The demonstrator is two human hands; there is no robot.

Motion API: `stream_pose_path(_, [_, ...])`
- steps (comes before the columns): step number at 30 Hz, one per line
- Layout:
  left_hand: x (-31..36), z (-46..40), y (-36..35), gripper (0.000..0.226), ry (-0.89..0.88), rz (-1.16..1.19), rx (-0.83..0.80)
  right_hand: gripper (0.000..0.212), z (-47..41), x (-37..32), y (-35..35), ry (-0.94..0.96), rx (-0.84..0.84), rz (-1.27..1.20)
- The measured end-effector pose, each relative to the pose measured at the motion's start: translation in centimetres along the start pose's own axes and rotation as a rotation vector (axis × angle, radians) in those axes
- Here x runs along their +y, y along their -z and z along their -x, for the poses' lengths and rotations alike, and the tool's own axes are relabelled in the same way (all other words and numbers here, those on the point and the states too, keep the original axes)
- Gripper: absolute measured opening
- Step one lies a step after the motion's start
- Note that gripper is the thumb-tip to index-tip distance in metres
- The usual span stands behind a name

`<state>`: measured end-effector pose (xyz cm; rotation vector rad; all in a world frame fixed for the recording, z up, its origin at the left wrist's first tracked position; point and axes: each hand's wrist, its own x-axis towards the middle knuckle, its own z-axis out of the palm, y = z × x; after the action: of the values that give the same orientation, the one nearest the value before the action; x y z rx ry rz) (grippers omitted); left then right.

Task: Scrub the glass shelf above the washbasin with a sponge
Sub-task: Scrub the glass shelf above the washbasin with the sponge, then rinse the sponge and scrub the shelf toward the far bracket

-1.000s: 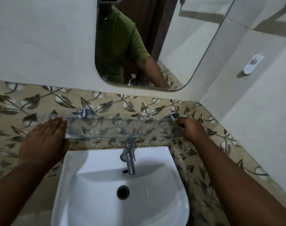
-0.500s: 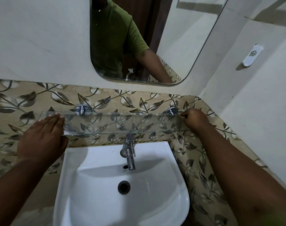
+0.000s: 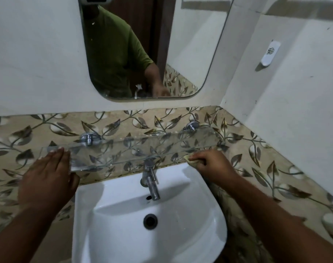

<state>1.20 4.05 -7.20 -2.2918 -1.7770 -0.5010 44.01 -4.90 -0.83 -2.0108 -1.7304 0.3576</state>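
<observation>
A clear glass shelf hangs on two chrome brackets above the white washbasin. My left hand lies flat on the shelf's left end, fingers together and stretched out. My right hand is at the front edge of the shelf's right end, fingers curled around a yellowish sponge. Only a corner of the sponge pokes out from under my fingers.
A chrome tap rises under the shelf's middle, above the basin drain. A mirror hangs on the wall above. Leaf-patterned tiles run behind the shelf. A side wall with a small white holder closes in on the right.
My right hand has pulled back from the shelf's far right corner to its front edge, and the sponge now shows. The left hand stays on the shelf's left end. The view shifted.
</observation>
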Motion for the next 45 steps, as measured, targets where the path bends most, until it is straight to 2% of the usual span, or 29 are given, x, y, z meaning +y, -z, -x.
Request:
stream_pose_path(3, [0.5, 0.1, 0.5, 0.074, -0.014, -0.039, -0.011, 0.02, 2.2, -2.6, -6.9, -0.126, -0.018, -0.6])
stream_pose_path(6, [0.3, 0.4, 0.7, 0.077, -0.029, -0.079, -0.06, 0.011, 3.2, -6.8, -14.0, -0.349, -0.249, -1.177])
stream_pose_path(7, [0.3, 0.3, 0.7, 0.079, -0.034, -0.084, -0.081, 0.013, 3.2, -8.4, -15.6, -0.388, -0.344, -1.369])
stream_pose_path(9, [0.2, 0.4, 1.0, 0.085, -0.026, -0.091, -0.112, 0.032, 2.3, -11.9, -18.4, -0.481, -0.479, -1.728])
stream_pose_path(10, [0.0, 0.4, 1.1, 0.086, -0.026, -0.092, -0.116, 0.037, 1.5, -13.5, -19.4, -0.554, -0.493, -1.863])
stream_pose_path(13, [-0.4, 0.5, 1.1, 0.085, -0.048, -0.105, -0.105, 0.029, -0.9, -18.4, -20.6, -0.726, -0.442, -2.11])
stream_pose_path(15, [-0.6, 0.5, 1.3, 0.085, -0.06, -0.098, -0.111, 0.027, -2.4, -21.0, -20.9, -0.793, -0.415, -2.179])
stream_pose_path(22, [-0.6, 0.8, 2.0, 0.087, -0.076, -0.122, -0.152, 0.03, -3.0, -24.8, -20.1, -0.799, -0.395, -2.383])
stream_pose_path(28, [-0.8, 0.7, 2.0, 0.085, -0.068, -0.105, -0.136, 0.03, -0.6, -21.3, -19.9, -0.812, -0.399, -2.333])
stream_pose_path(34, [-0.6, 0.9, 1.5, 0.086, -0.043, -0.097, -0.129, 0.029, -2.7, -16.6, -17.5, -0.832, -0.172, -2.343])
stream_pose_path(36, [-0.6, 0.9, 1.6, 0.085, -0.04, -0.094, -0.127, 0.037, -3.9, -17.1, -17.4, -0.838, -0.13, -2.389])
stream_pose_path(38, [-0.5, 0.9, 1.7, 0.085, -0.036, -0.094, -0.136, 0.039, -4.4, -18.6, -17.9, -0.808, -0.131, -2.429])
stream_pose_path(41, [-0.2, 1.1, 1.9, 0.088, -0.035, -0.1, -0.137, 0.025, -4.7, -20.5, -19.0, -0.787, -0.2, -2.385])
stream_pose_path(45, [-0.4, 1.0, 2.0, 0.091, -0.048, -0.117, -0.134, 0.023, -3.7, -19.4, -19.7, -0.77, -0.239, -2.362])
